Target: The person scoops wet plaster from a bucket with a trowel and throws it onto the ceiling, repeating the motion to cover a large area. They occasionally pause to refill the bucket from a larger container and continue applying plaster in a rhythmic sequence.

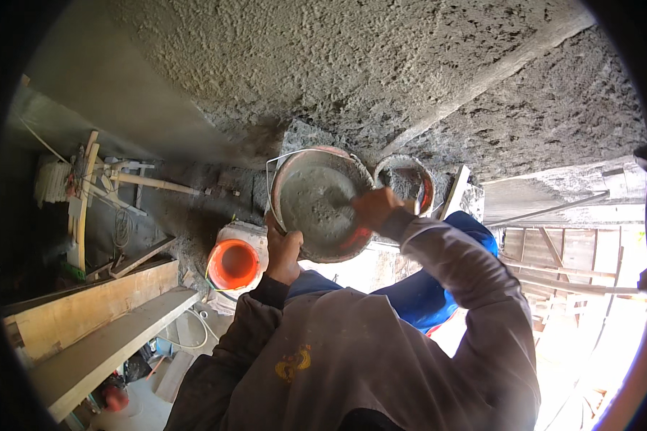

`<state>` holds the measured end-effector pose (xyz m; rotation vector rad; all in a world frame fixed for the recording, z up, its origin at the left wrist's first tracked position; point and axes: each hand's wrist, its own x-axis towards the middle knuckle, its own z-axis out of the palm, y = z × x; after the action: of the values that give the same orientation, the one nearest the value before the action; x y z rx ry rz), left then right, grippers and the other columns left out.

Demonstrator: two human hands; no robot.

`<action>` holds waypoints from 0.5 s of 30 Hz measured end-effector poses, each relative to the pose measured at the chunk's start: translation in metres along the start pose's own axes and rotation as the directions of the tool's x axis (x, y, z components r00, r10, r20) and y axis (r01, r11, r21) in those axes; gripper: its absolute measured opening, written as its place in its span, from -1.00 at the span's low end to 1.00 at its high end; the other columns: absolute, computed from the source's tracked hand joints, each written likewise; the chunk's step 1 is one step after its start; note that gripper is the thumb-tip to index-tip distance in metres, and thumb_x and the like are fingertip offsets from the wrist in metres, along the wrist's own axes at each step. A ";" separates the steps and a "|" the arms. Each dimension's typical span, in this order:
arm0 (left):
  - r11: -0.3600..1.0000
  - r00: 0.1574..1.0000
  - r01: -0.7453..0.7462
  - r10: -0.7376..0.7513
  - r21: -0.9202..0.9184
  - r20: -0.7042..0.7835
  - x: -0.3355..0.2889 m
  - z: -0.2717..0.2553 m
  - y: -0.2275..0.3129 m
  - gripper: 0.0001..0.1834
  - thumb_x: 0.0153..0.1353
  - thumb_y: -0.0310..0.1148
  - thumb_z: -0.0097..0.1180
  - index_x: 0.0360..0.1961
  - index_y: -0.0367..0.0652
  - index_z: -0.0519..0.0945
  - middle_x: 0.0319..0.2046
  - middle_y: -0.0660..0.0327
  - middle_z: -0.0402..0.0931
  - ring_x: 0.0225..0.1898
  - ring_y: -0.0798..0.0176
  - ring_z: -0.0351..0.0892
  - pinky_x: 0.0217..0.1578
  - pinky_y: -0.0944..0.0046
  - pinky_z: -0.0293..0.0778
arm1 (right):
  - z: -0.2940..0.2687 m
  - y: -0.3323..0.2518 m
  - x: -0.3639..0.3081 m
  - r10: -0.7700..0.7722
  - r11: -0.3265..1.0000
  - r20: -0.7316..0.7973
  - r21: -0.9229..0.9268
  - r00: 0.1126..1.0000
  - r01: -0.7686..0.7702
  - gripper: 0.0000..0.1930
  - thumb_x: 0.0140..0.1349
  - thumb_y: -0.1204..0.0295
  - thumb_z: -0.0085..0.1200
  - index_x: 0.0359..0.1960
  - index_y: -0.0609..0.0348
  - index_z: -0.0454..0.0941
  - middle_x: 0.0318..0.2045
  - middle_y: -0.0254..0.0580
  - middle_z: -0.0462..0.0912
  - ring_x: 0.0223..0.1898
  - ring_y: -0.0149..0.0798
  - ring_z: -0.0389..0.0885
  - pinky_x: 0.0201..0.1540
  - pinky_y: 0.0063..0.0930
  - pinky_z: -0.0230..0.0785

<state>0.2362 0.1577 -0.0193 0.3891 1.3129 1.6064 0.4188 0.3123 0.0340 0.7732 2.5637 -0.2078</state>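
Where rough wall rises, left hand clasps bucket; right hand blurred, grip unclear.

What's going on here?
A person's left hand holds the near-left rim of a large bucket of wet grey mortar. Their right hand is over its right side; whether it holds a tool is unclear. A smaller bucket stands to the right, an orange bucket to the left, with a rough-plastered wall ahead.

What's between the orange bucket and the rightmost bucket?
The large bucket of grey mix, left hand on its rim, right hand over its right side, as the head view shows.
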 end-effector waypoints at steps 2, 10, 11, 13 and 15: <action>0.973 0.990 -0.134 0.121 0.190 0.078 0.000 -0.003 0.002 -0.60 -0.13 -0.56 0.04 -0.15 -0.20 0.42 -0.03 0.00 0.37 -0.06 -0.02 0.40 -0.04 0.12 0.37 | 0.013 0.000 -0.005 -0.035 0.995 -0.070 0.085 0.997 0.041 -0.74 0.22 0.22 0.00 -0.08 -0.16 0.56 -0.59 -0.13 0.62 -0.47 -0.04 0.67 -0.42 -0.15 0.49; 0.948 0.944 0.318 -0.315 -0.010 0.102 0.000 -0.005 0.022 -0.26 -0.20 -0.57 -0.10 0.18 -0.10 0.23 -0.04 0.15 0.36 -0.06 0.16 0.42 -0.10 0.22 0.47 | -0.032 0.017 -0.028 0.065 0.955 -0.114 0.294 0.991 -0.029 -0.76 0.10 0.09 0.12 -0.31 -0.11 0.59 -0.54 -0.14 0.64 -0.44 -0.03 0.67 -0.37 -0.06 0.48; 0.935 0.936 0.344 -0.334 -0.085 0.114 -0.001 -0.005 0.023 -0.23 -0.21 -0.59 -0.12 0.19 -0.05 0.23 -0.05 0.17 0.36 -0.08 0.14 0.47 -0.19 0.20 0.55 | -0.048 0.019 -0.031 0.042 0.946 -0.130 0.325 0.991 0.002 -0.76 0.11 0.08 0.12 -0.31 -0.11 0.59 -0.54 -0.15 0.64 -0.44 -0.02 0.67 -0.37 -0.05 0.48; 0.973 0.972 0.231 -0.228 -0.031 0.062 -0.005 -0.004 0.020 -0.38 -0.14 -0.60 -0.10 0.09 -0.12 0.33 -0.10 0.19 0.43 -0.15 0.21 0.51 -0.26 0.26 0.54 | -0.079 0.031 -0.036 -0.019 0.951 -0.058 0.307 0.998 0.036 -0.72 0.12 0.05 0.14 -0.27 -0.09 0.61 -0.53 -0.15 0.63 -0.39 0.00 0.65 -0.32 -0.06 0.47; 0.967 0.967 0.253 -0.253 -0.007 0.022 -0.007 -0.008 0.013 -0.29 -0.18 -0.60 -0.08 0.15 -0.04 0.28 -0.04 0.15 0.39 -0.11 0.14 0.51 -0.26 0.22 0.58 | -0.102 0.059 -0.036 -0.224 0.892 -0.182 0.356 0.957 0.277 -0.69 0.13 0.04 0.13 -0.27 -0.05 0.61 -0.52 -0.12 0.62 -0.39 0.00 0.63 -0.30 -0.10 0.45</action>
<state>0.2269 0.1485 -0.0089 0.2212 1.2826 1.3903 0.4398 0.3706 0.1405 0.5961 2.7901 -0.7789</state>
